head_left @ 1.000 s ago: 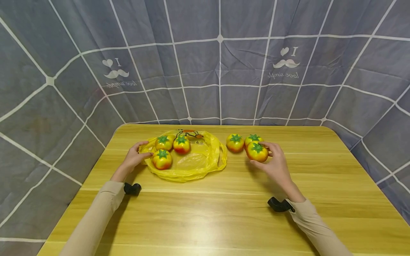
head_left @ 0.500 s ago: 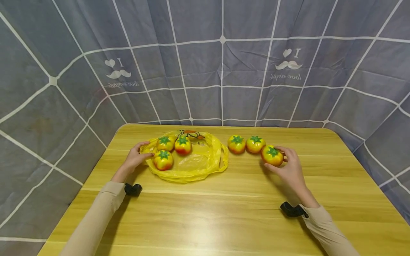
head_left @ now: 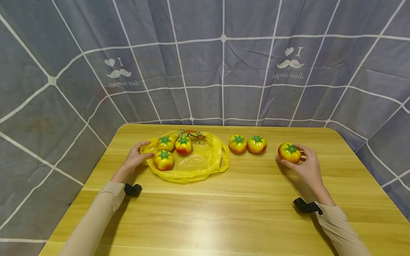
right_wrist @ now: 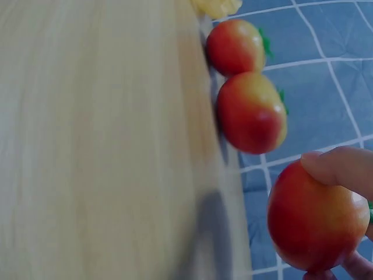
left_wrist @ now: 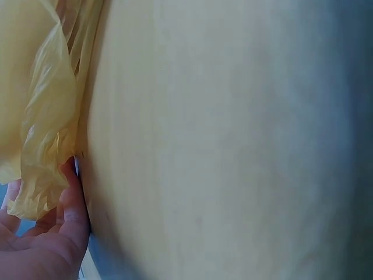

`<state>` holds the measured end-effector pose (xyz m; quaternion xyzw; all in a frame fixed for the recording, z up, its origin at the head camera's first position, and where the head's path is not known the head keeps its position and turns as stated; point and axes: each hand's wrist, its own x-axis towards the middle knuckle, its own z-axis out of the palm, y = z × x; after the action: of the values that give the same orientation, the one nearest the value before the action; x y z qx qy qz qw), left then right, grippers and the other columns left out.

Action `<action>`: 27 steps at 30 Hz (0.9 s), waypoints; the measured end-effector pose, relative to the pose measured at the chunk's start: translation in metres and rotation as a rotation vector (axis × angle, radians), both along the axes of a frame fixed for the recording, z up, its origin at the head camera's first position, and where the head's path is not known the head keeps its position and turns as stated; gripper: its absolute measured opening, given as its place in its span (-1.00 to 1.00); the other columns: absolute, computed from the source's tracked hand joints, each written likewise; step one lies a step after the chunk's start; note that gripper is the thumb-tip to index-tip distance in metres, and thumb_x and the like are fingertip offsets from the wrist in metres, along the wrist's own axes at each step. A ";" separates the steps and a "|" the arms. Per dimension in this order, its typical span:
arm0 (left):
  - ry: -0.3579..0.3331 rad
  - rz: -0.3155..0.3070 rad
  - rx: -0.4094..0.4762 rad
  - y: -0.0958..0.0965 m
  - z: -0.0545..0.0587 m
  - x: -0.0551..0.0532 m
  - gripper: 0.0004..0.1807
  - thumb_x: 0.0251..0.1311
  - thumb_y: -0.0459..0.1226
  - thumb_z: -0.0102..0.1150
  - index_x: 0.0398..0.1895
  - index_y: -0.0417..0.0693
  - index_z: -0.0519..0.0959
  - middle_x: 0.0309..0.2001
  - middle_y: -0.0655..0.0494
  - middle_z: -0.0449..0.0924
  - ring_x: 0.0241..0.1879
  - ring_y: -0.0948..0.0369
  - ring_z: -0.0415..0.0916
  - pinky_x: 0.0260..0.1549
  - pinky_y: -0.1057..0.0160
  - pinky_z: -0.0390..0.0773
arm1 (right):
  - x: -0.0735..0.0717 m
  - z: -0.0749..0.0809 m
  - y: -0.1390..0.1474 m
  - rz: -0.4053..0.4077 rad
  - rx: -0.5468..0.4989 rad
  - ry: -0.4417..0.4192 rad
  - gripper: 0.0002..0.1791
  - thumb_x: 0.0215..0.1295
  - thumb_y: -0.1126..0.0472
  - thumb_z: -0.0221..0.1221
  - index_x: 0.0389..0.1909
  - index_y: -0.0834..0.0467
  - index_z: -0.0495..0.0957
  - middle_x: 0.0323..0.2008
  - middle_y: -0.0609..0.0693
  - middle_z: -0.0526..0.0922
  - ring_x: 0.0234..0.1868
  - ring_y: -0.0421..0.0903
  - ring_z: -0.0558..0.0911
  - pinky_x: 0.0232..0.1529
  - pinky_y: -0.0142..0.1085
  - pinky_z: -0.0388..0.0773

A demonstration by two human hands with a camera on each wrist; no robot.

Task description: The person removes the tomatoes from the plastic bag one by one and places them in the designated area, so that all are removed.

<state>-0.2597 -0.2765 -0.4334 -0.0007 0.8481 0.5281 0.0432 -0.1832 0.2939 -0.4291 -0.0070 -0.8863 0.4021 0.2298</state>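
Observation:
My right hand (head_left: 310, 169) grips a yellow-red tomato (head_left: 285, 153) with a green leafy top, thumb on the near side and fingers around the far side. In the right wrist view this held tomato (right_wrist: 312, 219) hangs above the table surface. Over on the left, a yellow plastic bag (head_left: 193, 163) lies spread with its mouth open. Three similar tomatoes (head_left: 163, 161) sit together at its left side. My left hand (head_left: 132, 160) holds the bag's left rim, thumb towards the nearest tomato. The left wrist view has the crumpled bag edge (left_wrist: 49, 128) between its fingers.
Two more tomatoes (head_left: 237, 145) stand side by side on the wooden table (head_left: 198, 213), just right of the bag's handle loop (head_left: 225, 158). A grey curtain (head_left: 205, 64) with white lines rises behind the table's back edge.
My right hand has carried its tomato rightwards, away from the two tomatoes it was beside. The left hand and the bag have stayed in place.

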 end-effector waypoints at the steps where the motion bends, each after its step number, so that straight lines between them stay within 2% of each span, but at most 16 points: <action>1: 0.000 0.000 -0.005 0.000 0.000 0.000 -0.29 0.18 -0.39 0.19 0.38 -0.35 0.15 0.46 -0.34 -0.03 0.43 -0.18 -0.06 0.36 -0.11 0.13 | -0.001 -0.001 0.001 0.000 0.004 -0.002 -0.31 -0.09 0.32 0.46 0.13 0.35 0.45 0.03 0.32 0.41 -0.07 -0.27 0.30 -0.20 -0.82 0.23; 6: -0.011 -0.004 -0.016 -0.002 0.000 -0.002 -0.29 0.19 -0.36 0.19 0.38 -0.34 0.15 0.46 -0.33 -0.03 0.43 -0.18 -0.05 0.36 -0.10 0.14 | -0.007 -0.005 0.003 0.001 0.014 -0.005 -0.30 -0.12 0.34 0.46 0.12 0.37 0.45 0.02 0.35 0.42 -0.02 -0.03 0.36 -0.21 -0.82 0.22; 11: -0.025 -0.014 -0.001 -0.004 0.000 -0.002 -0.27 0.19 -0.37 0.18 0.40 -0.33 0.12 0.47 -0.34 -0.07 0.43 -0.18 -0.07 0.37 -0.12 0.11 | -0.015 -0.007 0.004 0.003 0.015 -0.020 -0.30 -0.09 0.32 0.45 0.14 0.37 0.43 0.02 0.37 0.41 0.00 0.13 0.42 -0.21 -0.80 0.21; 16: -0.026 -0.015 0.004 -0.003 0.001 -0.001 -0.27 0.19 -0.36 0.18 0.40 -0.32 0.12 0.47 -0.35 -0.08 0.42 -0.18 -0.04 0.37 -0.12 0.12 | -0.024 -0.008 0.003 0.008 0.021 -0.026 -0.30 -0.09 0.31 0.46 0.13 0.37 0.43 0.01 0.37 0.41 0.01 0.15 0.41 -0.21 -0.80 0.21; 21: -0.024 -0.009 0.001 -0.002 0.002 -0.001 -0.27 0.20 -0.36 0.19 0.40 -0.34 0.13 0.48 -0.35 -0.10 0.46 -0.20 -0.15 0.41 -0.13 0.03 | -0.033 -0.010 0.002 0.021 0.022 -0.040 -0.30 -0.07 0.31 0.45 0.14 0.38 0.43 0.04 0.38 0.41 0.03 0.17 0.40 -0.20 -0.77 0.20; 27: -0.032 -0.002 0.010 -0.002 0.000 -0.002 -0.26 0.21 -0.37 0.17 0.42 -0.33 0.10 0.47 -0.35 -0.10 0.42 -0.17 -0.02 0.36 -0.08 0.15 | -0.041 -0.011 -0.001 0.034 0.012 -0.065 -0.30 -0.06 0.31 0.44 0.15 0.38 0.42 0.06 0.39 0.39 0.05 0.22 0.40 -0.19 -0.70 0.20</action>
<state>-0.2613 -0.2785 -0.4331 -0.0081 0.8447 0.5321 0.0572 -0.2242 0.2933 -0.4405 -0.0033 -0.8957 0.4000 0.1941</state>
